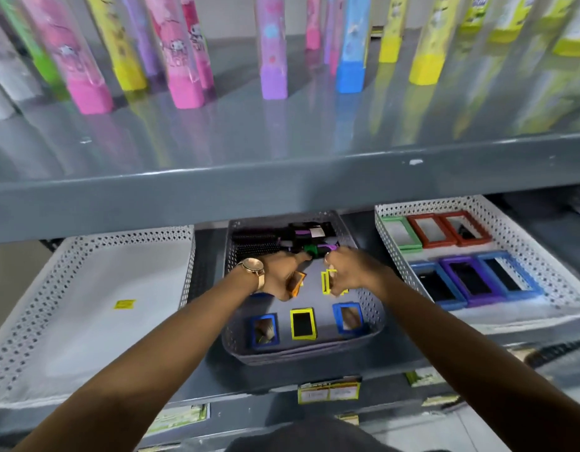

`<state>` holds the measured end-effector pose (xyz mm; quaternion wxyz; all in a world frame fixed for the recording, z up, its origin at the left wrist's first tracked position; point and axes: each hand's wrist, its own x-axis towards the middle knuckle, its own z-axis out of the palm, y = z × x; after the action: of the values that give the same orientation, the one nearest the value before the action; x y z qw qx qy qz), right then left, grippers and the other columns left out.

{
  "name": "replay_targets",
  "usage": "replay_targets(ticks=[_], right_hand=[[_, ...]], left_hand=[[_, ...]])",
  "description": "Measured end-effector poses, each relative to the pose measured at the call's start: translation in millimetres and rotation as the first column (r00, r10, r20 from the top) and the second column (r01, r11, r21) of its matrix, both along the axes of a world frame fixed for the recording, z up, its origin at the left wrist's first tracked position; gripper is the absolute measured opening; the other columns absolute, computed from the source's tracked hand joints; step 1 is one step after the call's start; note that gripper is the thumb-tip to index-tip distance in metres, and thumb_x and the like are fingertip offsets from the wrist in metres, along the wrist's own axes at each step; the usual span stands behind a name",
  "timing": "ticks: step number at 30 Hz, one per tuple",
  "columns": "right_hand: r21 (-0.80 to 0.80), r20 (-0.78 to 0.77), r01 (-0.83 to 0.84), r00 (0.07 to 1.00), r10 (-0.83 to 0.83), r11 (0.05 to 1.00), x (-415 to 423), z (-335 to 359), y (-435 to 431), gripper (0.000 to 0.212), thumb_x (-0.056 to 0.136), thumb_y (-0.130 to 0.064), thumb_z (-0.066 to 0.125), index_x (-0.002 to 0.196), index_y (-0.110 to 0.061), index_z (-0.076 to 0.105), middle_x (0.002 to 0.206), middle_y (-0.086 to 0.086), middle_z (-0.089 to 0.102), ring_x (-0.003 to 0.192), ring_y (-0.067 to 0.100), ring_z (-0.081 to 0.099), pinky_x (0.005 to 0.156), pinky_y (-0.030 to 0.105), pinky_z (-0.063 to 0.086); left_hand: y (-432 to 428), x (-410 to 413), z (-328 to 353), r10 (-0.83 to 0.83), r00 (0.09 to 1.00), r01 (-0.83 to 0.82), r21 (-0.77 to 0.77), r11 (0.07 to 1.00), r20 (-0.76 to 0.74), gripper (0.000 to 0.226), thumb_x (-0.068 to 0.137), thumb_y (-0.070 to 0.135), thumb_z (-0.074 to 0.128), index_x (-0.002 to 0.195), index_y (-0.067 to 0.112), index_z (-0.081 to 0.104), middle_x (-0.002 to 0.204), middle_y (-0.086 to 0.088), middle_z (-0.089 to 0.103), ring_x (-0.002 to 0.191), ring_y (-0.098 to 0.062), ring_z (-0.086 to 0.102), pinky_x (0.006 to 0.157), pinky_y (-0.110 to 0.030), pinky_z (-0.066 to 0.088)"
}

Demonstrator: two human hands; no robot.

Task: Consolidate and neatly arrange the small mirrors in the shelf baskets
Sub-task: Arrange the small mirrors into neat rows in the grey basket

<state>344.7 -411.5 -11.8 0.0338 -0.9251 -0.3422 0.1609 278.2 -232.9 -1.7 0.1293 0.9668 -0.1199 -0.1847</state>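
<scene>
Left hand (278, 275) pinched an orange mirror (296, 283), right hand (347, 272) a yellow mirror (327, 282) over the grey basket (376, 318). Light, stiff, breakable glass, I'd guess; edge grip seemed safest.

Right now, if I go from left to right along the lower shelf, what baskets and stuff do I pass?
White basket with a yellow sticker → grey basket of small mirrors, both hands inside → white basket of bigger mirrors.
</scene>
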Motion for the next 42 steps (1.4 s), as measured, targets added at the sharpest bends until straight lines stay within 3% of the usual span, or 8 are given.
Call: replay_targets(ticks=[2, 9, 15, 20, 27, 31, 39, 42], right_hand=[[0.013, -0.026, 0.011, 1.0, -0.011, 1.0, -1.7, -0.3, 3.2, 0.059, 0.063, -0.025, 0.083, 0.113, -0.004, 0.058, 0.118, 0.016, 0.06, 0.104, 0.033, 0.059, 0.082, 0.036, 0.051], [0.031, -0.165, -0.077, 0.983, 0.081, 0.997, -1.7, -0.6, 8.2, 0.069, 0.069, -0.016, 0.082, 0.132, -0.008, 0.055, 0.131, 0.012, 0.055, 0.122, 0.027, 0.048, 0.101, 0.034, 0.041], [0.04, -0.196, -0.077, 0.977, 0.084, 0.996, 2.0, 2.9, 8.7, 0.058, 0.063, -0.014, 0.087, 0.117, -0.008, 0.068, 0.113, 0.014, 0.066, 0.102, 0.029, 0.061, 0.09, 0.041, 0.052], [0.058, -0.197, -0.067, 0.977, 0.077, 0.996, 2.2, 2.2, 8.1, 0.052, 0.062, -0.013, 0.086, 0.112, -0.008, 0.072, 0.089, 0.003, 0.061, 0.079, 0.02, 0.059, 0.061, 0.023, 0.046], [0.074, -0.186, -0.038, 0.981, 0.051, 0.997, 6.7, -2.1, 10.2, 0.041, 0.061, -0.009, 0.085, 0.101, -0.011, 0.076, 0.092, 0.008, 0.075, 0.052, 0.001, 0.05, 0.049, 0.012, 0.04], [0.042, -0.174, -0.034, 0.984, 0.04, 0.999, 7.4, 0.0, 12.9, 0.043, 0.061, -0.008, 0.086, 0.103, -0.013, 0.076, 0.095, 0.009, 0.076, 0.065, 0.013, 0.056, 0.064, 0.019, 0.041], [0.004, -0.176, -0.075, 0.982, 0.075, 0.997, 7.8, 4.9, 13.7, 0.046, 0.063, -0.01, 0.086, 0.107, -0.012, 0.074, 0.1, 0.011, 0.076, 0.075, 0.015, 0.057, 0.051, 0.016, 0.035], [-0.003, -0.171, -0.085, 0.982, 0.084, 0.996, 5.4, 7.2, 13.5, 0.045, 0.064, -0.011, 0.086, 0.107, -0.014, 0.074, 0.101, 0.011, 0.075, 0.085, 0.021, 0.064, 0.065, 0.021, 0.039]], left_hand=[[4.3, 4.1, -3.3, 0.001, 1.0, 0.0, -0.008, 1.0, 0.008, 0.078, 0.064, 0.01, 0.075, 0.134, 0.014, 0.041, 0.097, -0.006, 0.07, 0.08, -0.02, 0.063, 0.069, -0.026, 0.049], [9.2, 4.1, -9.7, -0.062, 0.998, 0.062, 0.053, 0.997, -0.003, 0.069, 0.064, 0.017, 0.078, 0.128, 0.02, 0.052, 0.114, -0.008, 0.062, 0.099, -0.027, 0.06, 0.082, -0.033, 0.051], [2.9, 6.2, -6.3, -0.128, 0.99, 0.133, 0.092, 0.987, -0.058, 0.072, 0.065, 0.013, 0.075, 0.132, 0.023, 0.052, 0.115, -0.008, 0.059, 0.104, -0.026, 0.055, 0.087, -0.035, 0.049], [0.3, 11.4, -4.8, -0.162, 0.984, 0.172, 0.157, 0.972, -0.076, 0.066, 0.064, 0.004, 0.074, 0.127, 0.018, 0.059, 0.119, -0.011, 0.06, 0.109, -0.029, 0.054, 0.09, -0.037, 0.049], [-7.1, 14.5, -5.8, -0.033, 0.999, 0.035, 0.081, 0.996, -0.032, 0.056, 0.063, 0.017, 0.08, 0.116, 0.011, 0.066, 0.104, -0.007, 0.072, 0.095, -0.025, 0.064, 0.081, -0.029, 0.052], [-13.7, 13.8, -7.7, 0.025, 0.999, -0.024, 0.033, 0.999, -0.028, 0.042, 0.067, 0.02, 0.081, 0.106, 0.01, 0.072, 0.101, -0.004, 0.074, 0.094, -0.019, 0.062, 0.085, -0.031, 0.052], [-20.3, 14.1, -12.6, 0.169, 0.985, -0.169, -0.024, 0.985, 0.024, 0.024, 0.07, 0.022, 0.078, 0.093, 0.019, 0.078, 0.1, -0.003, 0.074, 0.098, -0.023, 0.06, 0.072, -0.025, 0.043], [-24.1, 13.7, -14.4, 0.198, 0.979, -0.198, -0.005, 0.98, 0.041, 0.025, 0.066, 0.02, 0.078, 0.091, 0.019, 0.078, 0.099, -0.006, 0.073, 0.097, -0.027, 0.06, 0.07, -0.026, 0.047]])
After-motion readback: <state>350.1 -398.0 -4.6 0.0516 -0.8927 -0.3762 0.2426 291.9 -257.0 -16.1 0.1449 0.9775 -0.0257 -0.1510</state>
